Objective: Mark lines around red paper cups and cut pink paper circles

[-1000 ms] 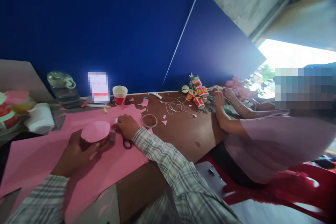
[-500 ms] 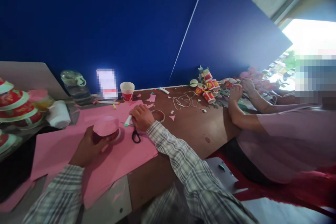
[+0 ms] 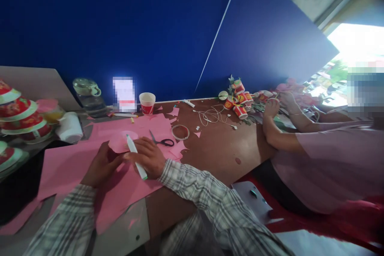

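Note:
My left hand (image 3: pixel 100 166) is closed around a red paper cup, now mostly hidden behind my hands. A round of pink paper (image 3: pixel 117 141) covers its top. In my right hand (image 3: pixel 151 158) is a white marker (image 3: pixel 136 158), held slantwise across the paper round, a green end pointing down towards me. Beneath both hands lie large pink paper sheets (image 3: pixel 66 168). Black-handled scissors (image 3: pixel 165 142) rest on them just beyond my right hand, and a roll of tape (image 3: pixel 180 132) is to their right.
A paper cup (image 3: pixel 147 104), a lit phone (image 3: pixel 124 94) and a water bottle (image 3: pixel 90 98) stand along the blue wall. Stacked red bowls (image 3: pixel 24 116) are at left. White earphones (image 3: pixel 210 115) and small cup decorations (image 3: pixel 240 98) lie rightward, where another person's hands (image 3: pixel 273 108) work.
My right hand has picked the white marker up from beside the scissors and brought it left to the paper round. The scissors have turned. My left hand still holds the cup.

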